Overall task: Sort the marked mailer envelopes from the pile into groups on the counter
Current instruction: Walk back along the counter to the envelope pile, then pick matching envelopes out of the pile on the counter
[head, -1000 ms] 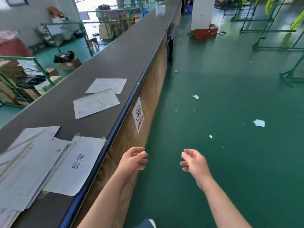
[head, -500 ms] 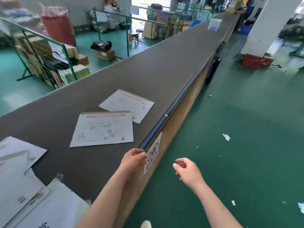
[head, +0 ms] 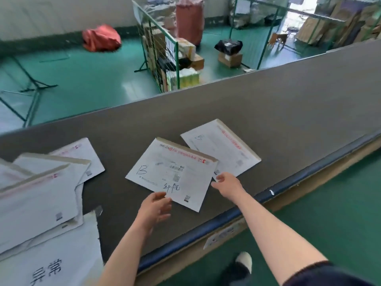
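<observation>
**Squaring up the "B" group on the counter**

Pile [head: 39, 195] of unsorted mailers lies at far left on the counter [head: 288, 104], overlapping, with a sheet bearing large characters [head: 51, 263] nearest the edge. Left hand [head: 154, 211] is released, fingers loosely spread, fingertips at the near edge of the front B mailer [head: 171, 174]; whether they touch it I cannot tell. Right hand [head: 226, 183] is likewise released, grasping nothing, at that mailer's right corner, where it overlaps the second B mailer [head: 222, 147].

Judgement: both mailers look marked B, so they belong together. Best slide the front one flat with both palms rather than lift it; keep the marking face-up and clear of the padded blue rail [head: 268, 195].

Surface: grey, matte, long. Room: green floor, green wire cages [head: 165, 56] of parcels, red sack [head: 101, 38] beyond.
</observation>
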{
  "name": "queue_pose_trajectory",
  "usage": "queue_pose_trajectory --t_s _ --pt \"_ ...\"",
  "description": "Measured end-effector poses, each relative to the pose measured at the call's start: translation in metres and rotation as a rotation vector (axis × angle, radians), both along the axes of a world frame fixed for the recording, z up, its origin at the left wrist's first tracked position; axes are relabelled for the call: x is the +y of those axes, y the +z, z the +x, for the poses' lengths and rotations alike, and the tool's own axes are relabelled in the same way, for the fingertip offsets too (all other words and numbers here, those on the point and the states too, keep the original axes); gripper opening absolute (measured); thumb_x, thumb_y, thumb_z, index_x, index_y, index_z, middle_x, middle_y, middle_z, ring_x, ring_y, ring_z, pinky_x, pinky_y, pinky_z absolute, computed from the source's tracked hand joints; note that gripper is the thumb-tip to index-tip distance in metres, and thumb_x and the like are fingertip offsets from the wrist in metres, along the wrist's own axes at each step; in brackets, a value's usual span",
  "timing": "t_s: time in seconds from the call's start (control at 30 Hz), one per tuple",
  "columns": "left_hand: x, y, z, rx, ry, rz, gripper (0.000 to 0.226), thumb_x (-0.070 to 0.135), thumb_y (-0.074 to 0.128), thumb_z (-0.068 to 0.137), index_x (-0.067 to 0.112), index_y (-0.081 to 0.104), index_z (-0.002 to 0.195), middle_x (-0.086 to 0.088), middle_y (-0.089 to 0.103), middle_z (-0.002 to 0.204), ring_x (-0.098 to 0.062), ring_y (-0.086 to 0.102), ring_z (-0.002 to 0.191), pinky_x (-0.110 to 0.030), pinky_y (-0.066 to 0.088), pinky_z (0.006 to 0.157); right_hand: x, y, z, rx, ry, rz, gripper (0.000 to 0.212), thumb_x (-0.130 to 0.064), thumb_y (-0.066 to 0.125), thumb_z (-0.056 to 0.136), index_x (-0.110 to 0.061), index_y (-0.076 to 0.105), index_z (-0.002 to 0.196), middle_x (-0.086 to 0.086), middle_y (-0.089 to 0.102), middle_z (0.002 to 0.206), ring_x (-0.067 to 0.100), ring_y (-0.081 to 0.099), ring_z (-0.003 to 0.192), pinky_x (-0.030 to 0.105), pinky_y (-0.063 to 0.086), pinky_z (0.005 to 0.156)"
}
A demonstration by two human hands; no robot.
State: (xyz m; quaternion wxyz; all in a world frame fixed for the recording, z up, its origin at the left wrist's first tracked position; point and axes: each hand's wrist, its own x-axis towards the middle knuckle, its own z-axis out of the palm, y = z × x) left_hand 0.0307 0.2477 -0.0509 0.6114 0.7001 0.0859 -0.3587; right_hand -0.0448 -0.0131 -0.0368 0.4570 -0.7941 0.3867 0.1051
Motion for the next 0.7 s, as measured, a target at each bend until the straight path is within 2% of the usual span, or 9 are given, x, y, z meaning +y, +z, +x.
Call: queue_pose_trajectory --t_s 0.13,0.2,0.3,0.37,0.43,0.6,0.67,0.7 --pt "-0.012 0.003 -0.014 0.001 0.211 0.073 0.027 0.013 0.070 0.096 0.014 0.062 0.121 -0.011 0.072 0.117 -0.027 0.071 0.105 -0.038 0.060 0.072 -0.048 -0.019 0.056 0.033 0.147 0.007 0.067 -0.030 0.079 0.089 -0.011 0.048 0.145 0.009 0.056 0.142 0.028 0.056 0.128 0.035 0.045 0.104" --pt "-0.018 0.006 -0.027 0.024 0.252 0.109 0.026 0.013 0.069 0.097 0.014 0.061 0.122 -0.011 0.071 0.119 -0.027 0.070 0.107 -0.037 0.060 0.073 -0.062 -0.030 0.073 0.027 0.169 -0.068 0.075 -0.038 0.083 0.081 -0.014 0.047 0.142 0.009 0.054 0.139 0.029 0.055 0.126 0.043 0.049 0.106" --pt "-0.037 0.011 -0.044 0.041 0.360 0.151 0.028 0.015 0.069 0.098 0.014 0.061 0.124 -0.010 0.071 0.119 -0.026 0.071 0.107 -0.036 0.060 0.073 -0.079 -0.040 0.093 0.104 0.338 -0.248 0.091 -0.051 0.080 0.080 -0.016 0.034 0.150 0.010 0.045 0.143 0.032 0.044 0.133 0.048 0.043 0.107" --pt "-0.048 0.011 -0.055 0.050 0.417 0.166 0.027 0.015 0.069 0.098 0.015 0.061 0.123 -0.009 0.071 0.118 -0.026 0.071 0.106 -0.038 0.061 0.075 -0.084 -0.045 0.100 0.153 0.467 -0.390 0.089 -0.052 0.078 0.081 -0.015 0.032 0.148 0.012 0.041 0.143 0.032 0.041 0.132 0.046 0.041 0.107" --pt "-0.059 0.009 -0.064 0.067 0.477 0.185 0.026 0.015 0.068 0.098 0.015 0.061 0.123 -0.010 0.072 0.118 -0.026 0.072 0.106 -0.039 0.061 0.076 -0.090 -0.053 0.104 0.170 0.547 -0.448 0.082 -0.049 0.080 0.079 -0.014 0.037 0.139 0.013 0.043 0.139 0.031 0.044 0.127 0.043 0.041 0.105" --pt "-0.070 0.005 -0.076 0.096 0.575 0.188 0.024 0.013 0.067 0.099 0.014 0.061 0.122 -0.011 0.071 0.118 -0.028 0.070 0.106 -0.040 0.060 0.076 -0.100 -0.062 0.113 0.221 0.621 -0.269 0.064 -0.042 0.084 0.076 -0.015 0.054 0.125 0.007 0.058 0.121 0.027 0.055 0.113 0.040 0.051 0.095" --pt "-0.072 0.001 -0.073 0.094 0.607 0.187 0.025 0.012 0.067 0.099 0.013 0.060 0.122 -0.012 0.069 0.119 -0.028 0.068 0.108 -0.040 0.060 0.078 -0.104 -0.058 0.117 0.158 0.623 -0.072 0.044 -0.027 0.081 0.083 -0.014 0.063 0.122 0.004 0.067 0.115 0.023 0.063 0.103 0.039 0.056 0.091" --pt "-0.073 -0.001 -0.070 0.086 0.619 0.195 0.026 0.012 0.068 0.098 0.013 0.059 0.122 -0.011 0.067 0.119 -0.027 0.067 0.110 -0.041 0.060 0.080 -0.105 -0.052 0.116 0.087 0.562 0.104 0.035 -0.017 0.076 0.088 -0.013 0.064 0.121 0.004 0.069 0.114 0.022 0.066 0.099 0.039 0.058 0.089"
